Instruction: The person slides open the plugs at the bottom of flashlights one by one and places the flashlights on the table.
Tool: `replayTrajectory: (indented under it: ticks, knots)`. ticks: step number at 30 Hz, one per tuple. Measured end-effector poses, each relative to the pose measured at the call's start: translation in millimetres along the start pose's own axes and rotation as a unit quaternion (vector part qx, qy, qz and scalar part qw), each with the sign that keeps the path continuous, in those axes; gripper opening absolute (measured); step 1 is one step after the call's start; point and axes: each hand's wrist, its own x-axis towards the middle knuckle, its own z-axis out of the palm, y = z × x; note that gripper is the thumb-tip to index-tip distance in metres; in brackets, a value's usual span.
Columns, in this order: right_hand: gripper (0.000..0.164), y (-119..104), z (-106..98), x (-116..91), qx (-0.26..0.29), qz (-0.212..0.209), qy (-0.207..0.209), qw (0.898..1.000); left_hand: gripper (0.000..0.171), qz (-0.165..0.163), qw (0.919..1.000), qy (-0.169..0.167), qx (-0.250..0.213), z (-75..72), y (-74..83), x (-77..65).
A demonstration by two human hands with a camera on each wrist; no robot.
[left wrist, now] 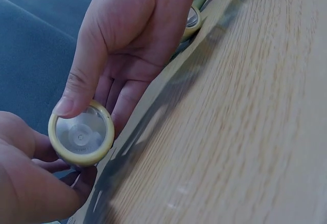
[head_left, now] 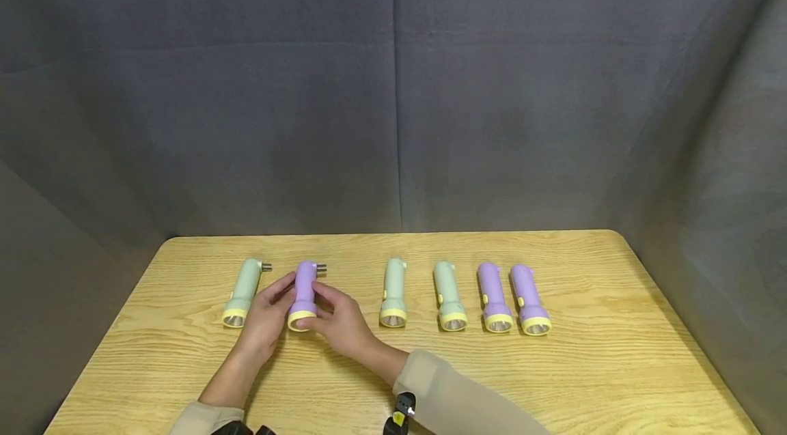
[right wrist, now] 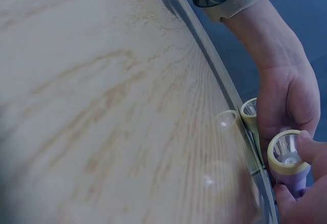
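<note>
Both hands hold a purple flashlight with a yellow rim, its lens end toward me and metal plug prongs folded out to the right at its far end. My left hand grips it from the left, fingers along the barrel. From the right, my right hand holds it, fingers on the barrel and thumb at the lens end. The left wrist view shows that thumb over the edge of the round lens. Close left of my left hand lies a green flashlight, its prongs also out.
Farther right on the wooden table lie two green flashlights, one nearer and one farther, then two purple ones, the first beside the last. No prongs stick out sideways on these. A grey curtain hangs behind the table.
</note>
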Motion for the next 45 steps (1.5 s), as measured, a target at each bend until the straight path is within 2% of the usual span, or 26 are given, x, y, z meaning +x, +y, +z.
replayTrajectory:
  ticks: [12, 17, 26, 45]
  knots:
    - [0.070, 6, 8, 4, -0.006, 0.003, 0.009, 1.000, 0.047, -0.012, 0.9999, 0.006, -0.002, -4.0, -4.4, 3.5]
    - [0.070, 8, 9, 5, -0.025, 0.001, 0.008, 1.000, 0.048, -0.012, 0.9999, 0.008, -0.002, -3.8, -5.4, 4.8]
    - [0.070, 11, 12, 10, -0.025, -0.008, 0.017, 1.000, 0.049, -0.021, 0.9996, 0.018, -0.012, -2.3, -2.9, 8.4]
    - [0.068, 11, 16, 17, -0.083, -0.001, 0.024, 0.996, 0.050, -0.022, 0.9991, 0.034, 0.005, -4.8, -1.3, 12.9]
